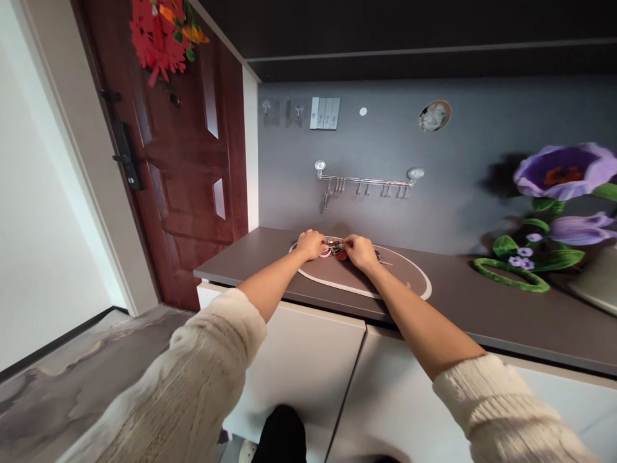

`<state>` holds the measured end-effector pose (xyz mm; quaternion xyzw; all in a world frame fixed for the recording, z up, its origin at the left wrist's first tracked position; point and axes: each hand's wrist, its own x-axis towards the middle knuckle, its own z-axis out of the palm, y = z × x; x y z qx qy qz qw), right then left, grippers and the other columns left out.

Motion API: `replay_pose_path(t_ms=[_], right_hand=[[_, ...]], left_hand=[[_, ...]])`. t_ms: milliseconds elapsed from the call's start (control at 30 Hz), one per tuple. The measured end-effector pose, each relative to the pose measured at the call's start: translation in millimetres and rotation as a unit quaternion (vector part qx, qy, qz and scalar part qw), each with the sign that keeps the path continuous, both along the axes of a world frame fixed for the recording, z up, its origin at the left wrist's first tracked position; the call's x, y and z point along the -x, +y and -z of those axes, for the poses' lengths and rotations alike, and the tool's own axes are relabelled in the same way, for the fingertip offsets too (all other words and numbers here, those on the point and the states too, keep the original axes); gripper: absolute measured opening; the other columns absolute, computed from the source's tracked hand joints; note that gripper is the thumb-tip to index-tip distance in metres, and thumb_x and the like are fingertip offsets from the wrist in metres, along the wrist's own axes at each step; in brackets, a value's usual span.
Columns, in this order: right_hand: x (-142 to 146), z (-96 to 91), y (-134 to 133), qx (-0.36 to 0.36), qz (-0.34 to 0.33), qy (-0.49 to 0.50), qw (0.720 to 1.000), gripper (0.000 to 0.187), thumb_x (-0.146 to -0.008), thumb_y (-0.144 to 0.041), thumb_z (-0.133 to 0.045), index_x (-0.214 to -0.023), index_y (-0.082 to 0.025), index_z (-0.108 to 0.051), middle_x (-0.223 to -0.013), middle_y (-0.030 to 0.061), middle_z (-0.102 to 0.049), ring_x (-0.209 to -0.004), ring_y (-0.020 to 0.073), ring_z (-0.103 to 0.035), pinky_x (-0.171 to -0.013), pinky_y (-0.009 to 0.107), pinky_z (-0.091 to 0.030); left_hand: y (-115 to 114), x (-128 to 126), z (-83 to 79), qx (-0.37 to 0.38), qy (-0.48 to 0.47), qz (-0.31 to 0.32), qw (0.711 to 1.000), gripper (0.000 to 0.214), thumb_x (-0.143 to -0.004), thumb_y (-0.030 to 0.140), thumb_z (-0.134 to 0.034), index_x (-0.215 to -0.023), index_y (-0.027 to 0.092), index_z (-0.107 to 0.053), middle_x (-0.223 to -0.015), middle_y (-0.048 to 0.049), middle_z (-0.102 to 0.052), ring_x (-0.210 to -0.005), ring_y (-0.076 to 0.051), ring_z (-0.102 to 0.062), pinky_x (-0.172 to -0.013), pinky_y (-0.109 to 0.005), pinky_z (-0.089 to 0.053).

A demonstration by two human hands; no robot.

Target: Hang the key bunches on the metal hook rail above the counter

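A small bunch of keys (335, 246) with pink and red pieces is between my hands, low over a brown oval mat (332, 278) with a pale border. My left hand (311, 244) is closed at its left side, beside a pink loop (326, 252). From the right, my right hand (360, 251) pinches the bunch near a red piece (342, 255). Just past the right hand, a small dark item with a thin metal part (383, 260) lies on the mat. Fingers hide much of the bunch.
A clear hook rail (366, 181) is fixed to the grey wall, with a key-like item (327, 199) hanging at its left. Purple fabric flowers (563, 173) stand at right on the dark counter (448, 308). A red-brown door (183, 161) is at left; a dark cabinet (424, 32) overhangs.
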<state>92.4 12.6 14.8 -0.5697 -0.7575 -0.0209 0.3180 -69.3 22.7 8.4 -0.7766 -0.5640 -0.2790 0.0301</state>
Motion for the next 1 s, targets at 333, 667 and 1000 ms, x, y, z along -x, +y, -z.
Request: replay_pose_path(t_ms=[333, 667, 1000], right_hand=[[4.9, -6.4, -3.7, -0.01, 0.011, -0.008, 1.0, 0.024, -0.077, -0.018, -0.046, -0.09, -0.019, -0.065, -0.09, 0.0064, -0.067, -0.084, 0.0166, -0.059, -0.072, 0.024, -0.04], [4.2, -5.8, -3.4, -0.019, 0.019, 0.005, 1.0, 0.023, -0.075, -0.016, -0.046, -0.089, -0.019, -0.064, -0.09, 0.0063, -0.067, -0.084, 0.0166, -0.059, -0.073, 0.024, -0.04], [5.0, -7.1, -5.6, -0.024, 0.008, 0.017, 1.0, 0.023, -0.075, -0.016, -0.045, -0.088, -0.018, -0.064, -0.086, 0.0063, -0.067, -0.081, 0.0166, -0.059, -0.071, 0.024, -0.04]], left_hand=[[3.7, -1.0, -3.7, -0.001, 0.152, 0.021, 0.988, 0.026, -0.081, 0.028, -0.043, -0.075, 0.018, -0.067, -0.087, -0.0122, -0.065, -0.089, -0.024, -0.052, -0.074, -0.033, -0.029], [-8.1, 3.7, -5.4, -0.082, 0.115, -0.02, 0.99, 0.024, -0.081, 0.014, -0.036, -0.08, 0.017, -0.06, -0.088, -0.0087, -0.06, -0.09, -0.021, -0.048, -0.075, -0.034, -0.031], [-8.6, 2.3, -12.0, -0.06, -0.081, 0.006, 0.995, 0.027, -0.086, 0.023, -0.029, -0.08, 0.018, -0.056, -0.093, -0.0062, -0.06, -0.092, -0.019, -0.049, -0.08, -0.032, -0.035]])
